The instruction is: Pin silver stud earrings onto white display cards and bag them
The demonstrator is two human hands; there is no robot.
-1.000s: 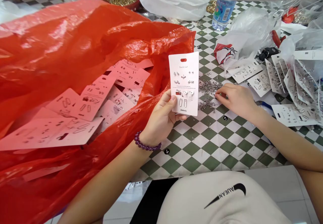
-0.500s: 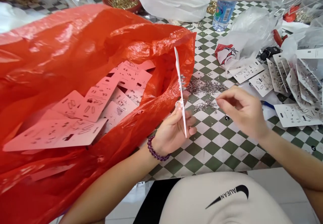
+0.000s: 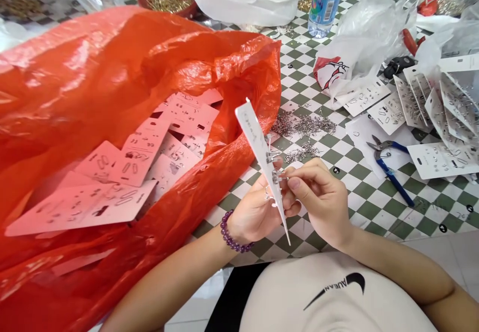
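Note:
My left hand [image 3: 258, 207] grips a white earring card [image 3: 260, 145] by its middle, turned nearly edge-on. Silver earrings show on its left side, and thin metal posts stick out on its right. My right hand [image 3: 324, 197] is closed, thumb and index finger pinched at one of these posts. A small metal piece [image 3: 285, 177] shows at the fingertips; its exact shape is too small to tell. Behind the hands, heaps of tiny silver metal pieces [image 3: 305, 124] lie on the checkered table.
To the left, a big red plastic bag [image 3: 123, 47] gapes open with filled earring cards [image 3: 145, 147] inside. Blue-handled pliers [image 3: 391, 172] lie to the right, near more earring cards [image 3: 443, 160]. A water bottle [image 3: 325, 12] and a red bowl [image 3: 166, 0] stand at the back.
My right hand has moved left from the metal pieces to the card, uncovering the pliers. The card has tilted, its top leaning left and its lower end nearer me.

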